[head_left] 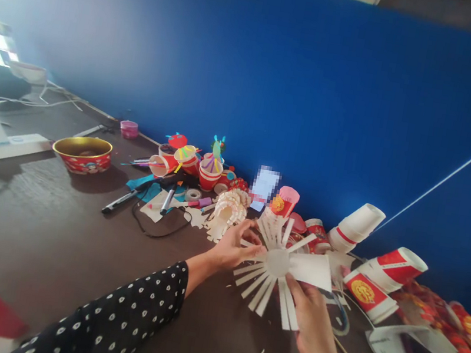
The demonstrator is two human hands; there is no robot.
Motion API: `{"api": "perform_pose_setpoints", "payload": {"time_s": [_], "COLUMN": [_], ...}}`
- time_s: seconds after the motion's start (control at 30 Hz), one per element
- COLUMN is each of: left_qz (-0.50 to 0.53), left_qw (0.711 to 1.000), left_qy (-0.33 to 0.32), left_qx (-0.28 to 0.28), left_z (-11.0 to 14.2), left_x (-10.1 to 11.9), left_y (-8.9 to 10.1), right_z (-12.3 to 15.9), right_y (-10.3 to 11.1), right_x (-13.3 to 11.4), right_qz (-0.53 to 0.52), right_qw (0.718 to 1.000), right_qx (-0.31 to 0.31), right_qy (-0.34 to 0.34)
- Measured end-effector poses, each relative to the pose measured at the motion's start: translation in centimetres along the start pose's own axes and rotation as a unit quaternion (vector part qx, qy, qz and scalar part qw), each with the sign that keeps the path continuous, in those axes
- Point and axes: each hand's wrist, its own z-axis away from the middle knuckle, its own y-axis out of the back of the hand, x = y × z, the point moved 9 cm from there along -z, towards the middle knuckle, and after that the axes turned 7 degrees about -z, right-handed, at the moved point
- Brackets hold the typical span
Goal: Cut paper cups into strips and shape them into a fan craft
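A white paper cup (277, 264) is cut into many narrow strips, which splay out like rays around its round base. My left hand (236, 245) pinches strips on the near left side of the fan. My right hand (306, 319) grips strips and a wider paper flap on the lower right. Both hands hold the cup above the dark table (52, 231). A black sleeve with white dots covers my left arm. Just beyond my left hand lies a curled, frilly white paper craft (227, 211).
Decorated paper cups (209, 173), marker pens (168, 198), tape (193, 195) and a black cable (155, 229) lie along the blue wall (252, 72). A red-gold bowl (82, 153) stands left. White cups (355, 226) and red-printed cups (397, 268) lie right.
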Motion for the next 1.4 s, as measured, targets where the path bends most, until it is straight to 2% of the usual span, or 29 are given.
{"api": "perform_pose_setpoints", "payload": {"time_s": [0.07,0.13,0.23,0.33,0.4,0.5,0.57,0.6,0.67,0.73,0.77,0.83,1.0,1.1,1.2,1.27,1.4], "left_qz": [-0.02,-0.039,-0.049,-0.042,-0.065,-0.113,-0.148,-0.165,-0.192,-0.201,-0.202,-0.205,-0.213,-0.226,-0.252,-0.264,-0.243], "left_qw": [0.995,0.988,0.983,0.97,0.949,0.921,0.908,0.902,0.897,0.903,0.91,0.924,0.95,0.965,0.965,0.96,0.961], "left_qy": [0.087,0.126,0.145,0.165,0.172,0.166,0.158,0.153,0.134,0.101,0.083,0.064,0.058,0.015,-0.044,-0.082,-0.114], "left_qx": [-0.042,-0.084,-0.104,-0.172,-0.256,-0.334,-0.359,-0.367,-0.374,-0.365,-0.353,-0.315,-0.219,-0.135,-0.062,-0.043,-0.06], "left_z": [-0.3,-0.6,-0.9,-0.5,0.3,1.1,1.3,1.3,1.3,1.2,1.0,0.7,-0.1,-0.8,-1.1,-1.0,-0.6], "left_x": [-2.0,-3.1,-3.8,-3.8,-3.6,-3.3,-3.3,-3.3,-3.3,-2.9,-2.7,-2.6,-2.7,-1.8,-0.2,0.7,1.4], "left_y": [-0.4,-0.4,0.7,0.9,0.1,-0.6,-0.9,-1.0,-1.3,-1.6,-1.6,-1.4,-0.3,0.7,1.5,1.4,0.5], "right_z": [0.7,1.3,0.8,-0.6,-1.1,-0.3,1.5,2.6,5.2,7.0,7.5,7.4,7.2,7.3,7.5,7.5,7.3], "right_y": [-1.5,-2.2,-1.3,1.6,3.4,3.7,1.5,-0.4,-4.2,-7.1,-8.1,-9.2,-9.6,-9.6,-9.9,-10.1,-10.5], "right_x": [1.0,1.5,0.9,-0.8,-2.0,-4.8,-7.2,-7.8,-8.1,-7.0,-6.2,-4.3,0.0,1.2,1.4,1.5,1.7], "right_qz": [-0.03,-0.038,0.0,-0.018,-0.052,0.017,0.126,0.2,0.296,0.359,0.383,0.428,0.473,0.489,0.501,0.515,0.547], "right_qw": [0.995,0.987,0.989,0.999,0.997,0.988,0.953,0.921,0.835,0.764,0.74,0.719,0.713,0.713,0.716,0.719,0.723], "right_qx": [-0.066,-0.106,-0.093,0.0,0.05,0.039,-0.031,-0.092,-0.216,-0.32,-0.356,-0.396,-0.444,-0.439,-0.425,-0.411,-0.376], "right_qy": [-0.069,-0.116,-0.116,-0.043,0.017,0.151,0.273,0.322,0.41,0.43,0.424,0.378,0.265,0.244,0.235,0.222,0.191]}}
